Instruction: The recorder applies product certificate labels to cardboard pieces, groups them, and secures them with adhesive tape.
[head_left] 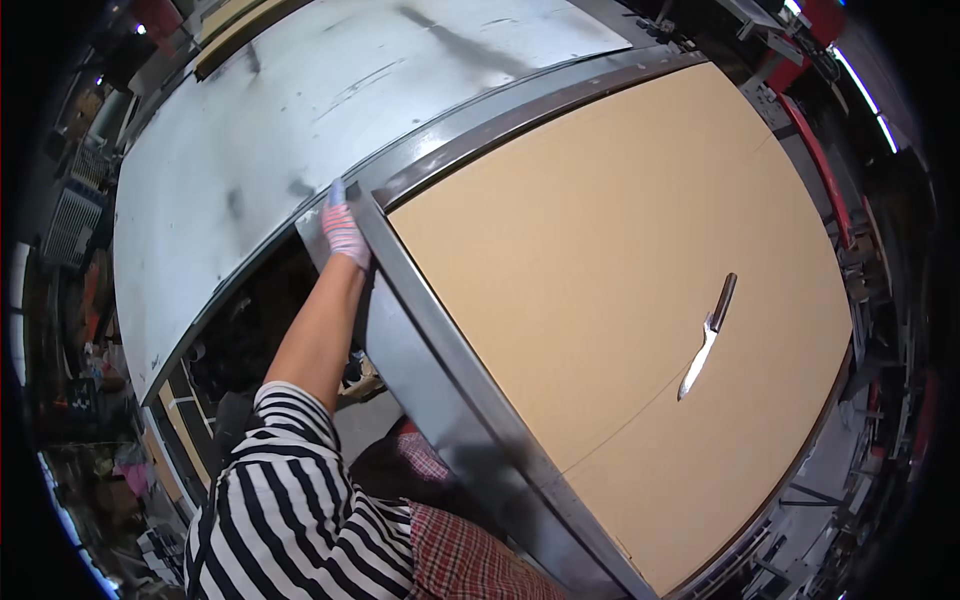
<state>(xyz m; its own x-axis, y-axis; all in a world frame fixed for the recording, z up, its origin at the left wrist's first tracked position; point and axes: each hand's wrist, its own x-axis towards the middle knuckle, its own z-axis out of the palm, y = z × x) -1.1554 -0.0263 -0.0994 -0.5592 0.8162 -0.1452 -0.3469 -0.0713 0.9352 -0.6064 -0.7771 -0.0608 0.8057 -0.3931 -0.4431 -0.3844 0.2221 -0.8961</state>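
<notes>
The white panel is spreading across the upper left, flat and smooth-looking, with grey smudges and thin dark scratches marking it. Next to it the frame is running along the upper and near-left sides of the sheet, its metal grey, dull-shining and squared at the edges. The sheet is filling the space inside, matte, tan and plain like card, with a fine line crossing it.

The left hand, in a pink-and-grey striped glove, is resting at the frame's upper-left corner, fingers pointing away from the body. They are lying close together, but the view from above is hiding their undersides, so I cannot tell whether they are clamping the metal. The frame is lying right under this hand, its near-left side slanting from there down to the right. The right hand is not showing, so the left is the nearer.

The knife is lying on the sheet, well to the hand's right, its dark handle pointing up and its bright, tapering blade slanting down-left.
</notes>
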